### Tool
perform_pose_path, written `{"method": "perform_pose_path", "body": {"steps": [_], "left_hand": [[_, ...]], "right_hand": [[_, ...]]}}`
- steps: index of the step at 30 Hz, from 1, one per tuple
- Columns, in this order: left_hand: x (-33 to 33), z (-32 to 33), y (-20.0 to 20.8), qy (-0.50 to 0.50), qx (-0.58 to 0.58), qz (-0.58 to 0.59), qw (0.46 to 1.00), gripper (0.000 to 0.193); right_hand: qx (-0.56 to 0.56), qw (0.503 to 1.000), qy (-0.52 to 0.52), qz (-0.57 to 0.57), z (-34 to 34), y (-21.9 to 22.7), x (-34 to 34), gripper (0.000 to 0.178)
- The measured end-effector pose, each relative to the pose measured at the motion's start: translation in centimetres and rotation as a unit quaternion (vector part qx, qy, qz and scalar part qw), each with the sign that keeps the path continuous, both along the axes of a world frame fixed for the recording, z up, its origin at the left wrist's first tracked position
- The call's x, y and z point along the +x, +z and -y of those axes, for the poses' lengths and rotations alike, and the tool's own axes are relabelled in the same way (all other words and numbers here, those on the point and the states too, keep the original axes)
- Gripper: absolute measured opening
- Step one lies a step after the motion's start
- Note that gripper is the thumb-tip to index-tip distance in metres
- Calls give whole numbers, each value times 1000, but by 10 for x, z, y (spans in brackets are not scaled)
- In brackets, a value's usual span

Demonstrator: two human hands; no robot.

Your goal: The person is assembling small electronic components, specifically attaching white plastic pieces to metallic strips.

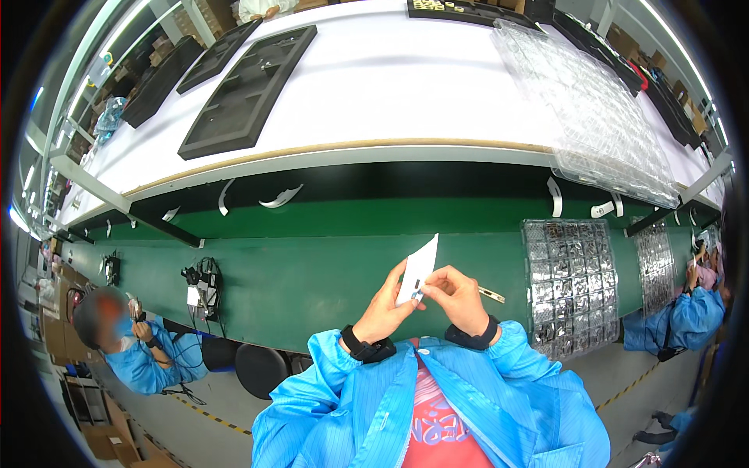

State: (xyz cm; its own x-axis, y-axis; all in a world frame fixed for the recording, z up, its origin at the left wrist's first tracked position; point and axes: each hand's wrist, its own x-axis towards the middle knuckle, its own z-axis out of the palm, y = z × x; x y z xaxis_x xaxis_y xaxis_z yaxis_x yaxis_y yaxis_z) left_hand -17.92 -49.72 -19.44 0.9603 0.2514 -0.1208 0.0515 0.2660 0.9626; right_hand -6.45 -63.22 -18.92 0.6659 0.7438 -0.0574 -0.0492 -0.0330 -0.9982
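In front of my chest, over the green bench, my left hand (382, 308) grips a white card-like sheet (420, 273) with a slanted top edge. Small dark marks or parts show on its lower half. My right hand (456, 299) is closed in a pinch at the sheet's lower right edge; whatever lies between its fingertips is too small to make out. A thin gold-coloured tool (491, 295) sticks out beside the right hand. Whether that hand holds it or it rests on the bench I cannot tell. Both wrists wear black bands.
Right of my hands, a clear compartmented tray (573, 281) of small parts lies on the green bench (343, 273). A black device (204, 288) with cables stands left. Above runs a white shelf (406, 86) with black trays (248, 97) and clear trays (585, 101). Co-workers sit either side.
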Motion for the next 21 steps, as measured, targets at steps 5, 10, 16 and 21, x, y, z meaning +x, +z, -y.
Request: {"method": "perform_pose_path", "body": {"steps": [5, 10, 16, 21], "left_hand": [[2, -2, -1, -1, 8, -10, 1000, 69], [2, -4, -10, -1, 2, -13, 1000, 68], [3, -5, -8, -13, 20, -28, 999, 69], [-1, -8, 5, -2, -61, 11, 998, 71]], "right_hand": [[-15, 988, -37, 147, -7, 0, 2, 11], [-42, 971, -13, 233, -9, 5, 5, 9], [-68, 951, 0, 303, -10, 12, 7, 8], [-39, 992, -14, 116, -2, 18, 17, 7]]}}
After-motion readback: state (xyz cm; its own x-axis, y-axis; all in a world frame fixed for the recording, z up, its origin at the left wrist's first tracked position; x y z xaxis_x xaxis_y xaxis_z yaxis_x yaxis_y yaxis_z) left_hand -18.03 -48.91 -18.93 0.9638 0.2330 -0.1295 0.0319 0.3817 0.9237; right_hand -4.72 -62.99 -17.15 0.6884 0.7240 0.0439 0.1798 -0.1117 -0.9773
